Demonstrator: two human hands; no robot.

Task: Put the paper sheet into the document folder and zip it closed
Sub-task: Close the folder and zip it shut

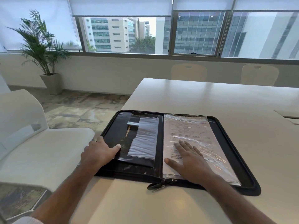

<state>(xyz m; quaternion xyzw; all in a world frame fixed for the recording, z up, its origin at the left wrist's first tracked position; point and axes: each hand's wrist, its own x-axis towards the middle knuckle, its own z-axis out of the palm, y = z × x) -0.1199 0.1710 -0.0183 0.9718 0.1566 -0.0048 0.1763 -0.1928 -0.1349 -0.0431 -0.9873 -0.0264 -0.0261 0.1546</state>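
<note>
We found the document folder lying open and flat at the near left corner of the table, in the lower centre of the frame. Its spine ran from the bottom of the frame toward the top, and its left half overhung the table edge slightly.

The paper sheet lay in the right half, under a clear plastic sleeve. We judged the insertion step complete or nearly so; whether the sheet sat fully inside the sleeve could not be confirmed.

Our right hand rested flat on the sleeve, fingers spread wide, gripping nothing. Our left hand rested on the outer left edge of the left cover, fingers extended and loosely open, thumb on the inner face. It held nothing firmly that we could see.

The zipper pull lay at the near end of the spine, lower centre of the frame, between the two forearms. It lay below and left of the right hand, and below and right of the left hand.

We judged that closing turned on the spine axis. The left cover had to swing rightward over the right half. The left hand was nearer that cover. The right hand had to clear the sleeve first.
</note>
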